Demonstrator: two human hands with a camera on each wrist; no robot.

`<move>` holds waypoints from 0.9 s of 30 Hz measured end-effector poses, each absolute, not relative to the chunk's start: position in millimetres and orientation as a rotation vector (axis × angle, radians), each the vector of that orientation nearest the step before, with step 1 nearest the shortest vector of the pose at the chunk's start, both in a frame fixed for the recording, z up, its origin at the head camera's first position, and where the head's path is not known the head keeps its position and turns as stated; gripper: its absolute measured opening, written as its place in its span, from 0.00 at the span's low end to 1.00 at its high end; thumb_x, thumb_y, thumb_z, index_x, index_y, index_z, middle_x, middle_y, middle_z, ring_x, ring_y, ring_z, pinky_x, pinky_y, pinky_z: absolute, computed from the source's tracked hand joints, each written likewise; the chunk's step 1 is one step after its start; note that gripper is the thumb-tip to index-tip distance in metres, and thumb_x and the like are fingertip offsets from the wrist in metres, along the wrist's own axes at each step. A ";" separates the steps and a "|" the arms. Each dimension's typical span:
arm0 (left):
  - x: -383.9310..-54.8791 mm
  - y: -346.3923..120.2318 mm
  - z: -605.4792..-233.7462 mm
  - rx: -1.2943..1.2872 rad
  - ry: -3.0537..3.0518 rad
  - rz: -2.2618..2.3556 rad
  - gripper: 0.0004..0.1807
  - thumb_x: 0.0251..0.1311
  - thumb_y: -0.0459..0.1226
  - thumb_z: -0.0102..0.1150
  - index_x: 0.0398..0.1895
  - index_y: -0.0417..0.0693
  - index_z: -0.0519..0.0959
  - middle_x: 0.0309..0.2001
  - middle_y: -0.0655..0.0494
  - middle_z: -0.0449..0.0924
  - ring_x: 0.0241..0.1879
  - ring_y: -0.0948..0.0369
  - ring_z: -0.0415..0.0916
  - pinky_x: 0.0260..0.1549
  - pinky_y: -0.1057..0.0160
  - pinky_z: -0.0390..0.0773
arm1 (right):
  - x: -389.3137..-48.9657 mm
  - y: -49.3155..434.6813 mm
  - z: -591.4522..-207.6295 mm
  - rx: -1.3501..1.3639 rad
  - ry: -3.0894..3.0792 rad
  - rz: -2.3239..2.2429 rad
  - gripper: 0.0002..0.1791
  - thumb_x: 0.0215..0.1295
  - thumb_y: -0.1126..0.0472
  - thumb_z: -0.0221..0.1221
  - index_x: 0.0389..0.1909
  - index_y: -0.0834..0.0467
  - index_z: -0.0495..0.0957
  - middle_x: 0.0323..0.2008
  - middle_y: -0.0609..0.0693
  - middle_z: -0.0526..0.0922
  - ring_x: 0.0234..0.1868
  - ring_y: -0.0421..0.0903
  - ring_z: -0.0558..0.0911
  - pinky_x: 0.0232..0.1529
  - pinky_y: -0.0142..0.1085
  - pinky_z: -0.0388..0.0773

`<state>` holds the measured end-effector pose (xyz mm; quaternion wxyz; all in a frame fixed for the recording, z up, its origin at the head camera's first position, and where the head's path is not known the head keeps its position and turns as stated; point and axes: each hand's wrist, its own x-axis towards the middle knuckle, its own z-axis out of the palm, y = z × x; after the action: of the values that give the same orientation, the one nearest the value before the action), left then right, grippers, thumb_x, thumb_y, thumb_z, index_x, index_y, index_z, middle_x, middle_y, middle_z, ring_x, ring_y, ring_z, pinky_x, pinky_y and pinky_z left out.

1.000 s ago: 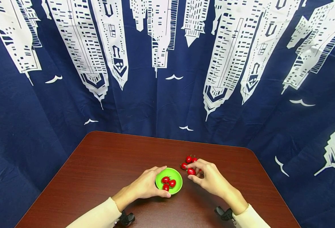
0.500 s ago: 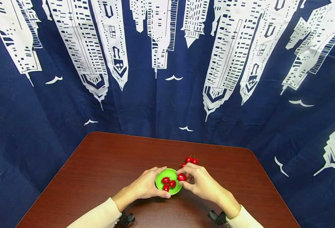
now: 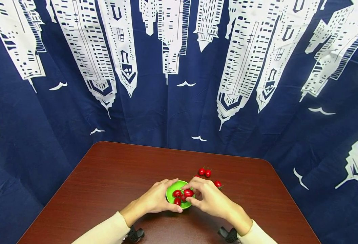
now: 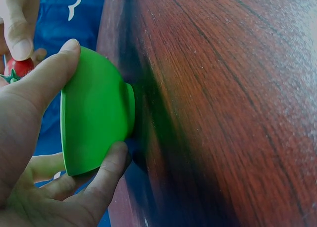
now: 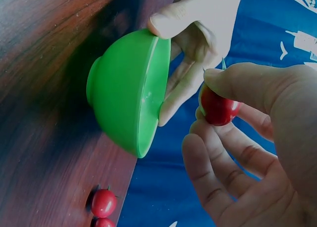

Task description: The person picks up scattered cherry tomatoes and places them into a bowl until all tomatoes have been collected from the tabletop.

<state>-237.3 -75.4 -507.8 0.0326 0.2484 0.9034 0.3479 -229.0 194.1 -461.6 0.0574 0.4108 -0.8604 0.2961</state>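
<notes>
Judging by how things are lying, you are working somewhere near the middle of the job: three cherry tomatoes (image 3: 177, 193) are resting inside the green bowl (image 3: 173, 187), a fourth, the held tomato (image 3: 189, 193), is hanging over the bowl's right side, not yet let go, and at least four are remaining outside. Of those, two tomatoes (image 3: 202, 171) are sitting side by side beyond the bowl and to its right, a partly hidden tomato (image 3: 197, 176) is peeping out nearer the bowl behind your right hand (image 3: 208, 197), and a lone tomato (image 3: 217, 184) is lying farther right of the bowl on the worktop (image 3: 130, 166); your hand may be covering more. Your right hand is pinching the held tomato between thumb and fingers, clear of the bowl's rim, while your left hand (image 3: 158, 197) is curving its thumb and fingers round the bowl's left side and gripping it. The bowl is standing upright, mouth facing up. The held tomato is pointing its leafy stem end leftward, across the bowl toward your left hand — its long axis is seemingly running roughly level over the bowl's mouth.
</notes>
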 end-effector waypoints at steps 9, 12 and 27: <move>-237.1 -75.1 -506.6 0.758 2.769 1.066 0.62 0.53 0.59 0.93 0.87 0.43 0.74 0.72 0.47 0.85 0.65 0.48 0.81 0.61 0.48 0.88 | -228.8 192.7 -463.1 1.250 -2.575 0.782 0.25 0.69 0.61 0.82 0.65 0.49 0.90 0.60 0.43 0.92 0.58 0.46 0.92 0.63 0.43 0.92; -236.7 -75.1 -506.2 0.753 2.770 1.063 0.62 0.53 0.59 0.93 0.88 0.43 0.73 0.73 0.47 0.85 0.67 0.47 0.81 0.62 0.44 0.88 | -227.7 193.1 -462.0 1.226 -2.577 0.756 0.27 0.68 0.58 0.83 0.67 0.48 0.90 0.62 0.41 0.90 0.62 0.47 0.92 0.66 0.44 0.91; -236.7 -75.7 -506.8 0.773 2.762 1.079 0.62 0.53 0.58 0.93 0.87 0.43 0.74 0.71 0.49 0.85 0.65 0.50 0.83 0.61 0.50 0.88 | -225.5 198.1 -459.8 1.146 -2.612 0.737 0.27 0.68 0.55 0.83 0.67 0.45 0.88 0.64 0.40 0.88 0.65 0.42 0.89 0.68 0.45 0.90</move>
<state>-236.7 -75.7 -506.8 0.0387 0.2520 0.9007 0.3518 -225.5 198.1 -459.8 0.0973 0.3872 -0.8824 0.2490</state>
